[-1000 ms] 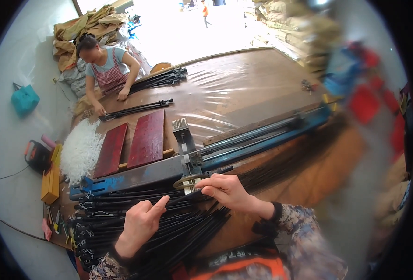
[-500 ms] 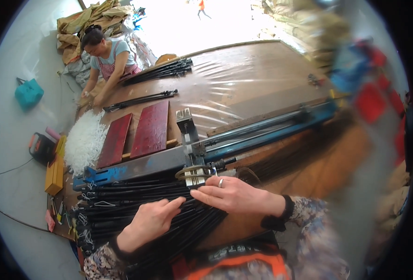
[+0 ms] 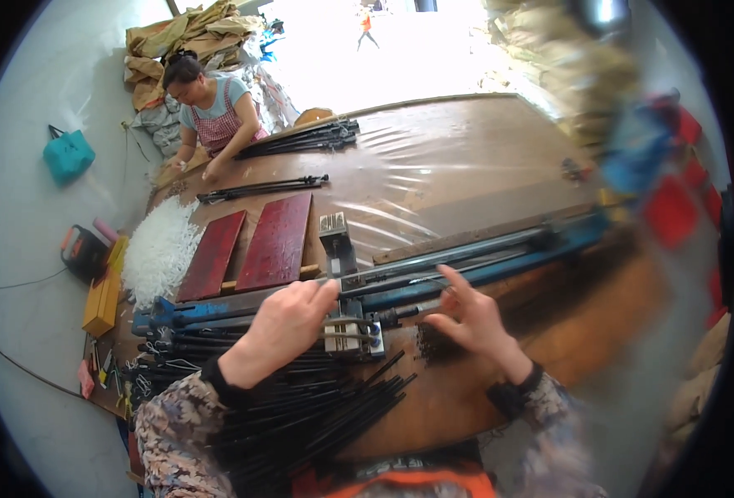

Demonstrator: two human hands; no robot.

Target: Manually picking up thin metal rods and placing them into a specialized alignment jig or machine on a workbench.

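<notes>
- There, my left hand (image 3: 288, 322) seemingly pinched a dark rod (image 3: 379, 287) over the blue rail (image 3: 566, 242) to steady it!
- My right hand (image 3: 476, 322) spread open near its far end.
- Black rods (image 3: 334, 407) lay bunched closer, within reach.

Brown table (image 3: 466, 166): white pile (image 3: 163, 253) at left, black rods (image 3: 325, 411) bundled near, blue-and-grey metal rail fixture (image 3: 392, 299) across.

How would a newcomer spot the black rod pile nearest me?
Find the big brown table, then the blue rail crossing it. On your side of the rail, near your left hand, is the black rod pile. Unlike the two smaller bundles across the rail, it fans widely and has white loops at its left end.
</notes>
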